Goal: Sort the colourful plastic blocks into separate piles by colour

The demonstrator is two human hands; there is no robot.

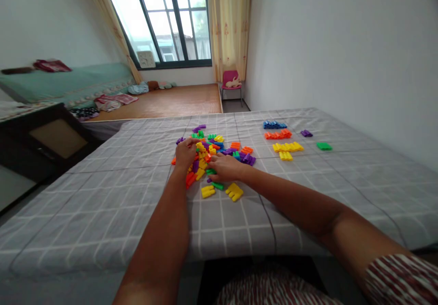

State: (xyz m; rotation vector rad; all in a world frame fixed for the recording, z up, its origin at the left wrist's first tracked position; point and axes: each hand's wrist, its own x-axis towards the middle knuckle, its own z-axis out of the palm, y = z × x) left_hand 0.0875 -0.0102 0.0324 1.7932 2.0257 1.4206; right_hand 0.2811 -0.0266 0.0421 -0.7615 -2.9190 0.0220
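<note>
A pile of plastic pieces in yellow, orange, purple, green and blue lies mid-table, with a yellow piece (234, 191) at its near edge. My left hand (186, 153) is at the pile's left side, fingers bent over the pieces; what its fingertips touch is too small to tell. My right hand (224, 167) rests on the pile's right side, fingers spread over green and orange pieces. To the right lie a blue row (274, 125), an orange row (278, 134) and a yellow row (288, 147), a purple piece (306, 133) and a green piece (324, 146).
A grey checked cloth (119, 204) covers the table. Beyond it are a low bed platform (178, 99) with clothes, a pink chair (230, 77) holding a soft toy, and a window. A white wall runs along the right; a dark cabinet (51, 136) stands at the left.
</note>
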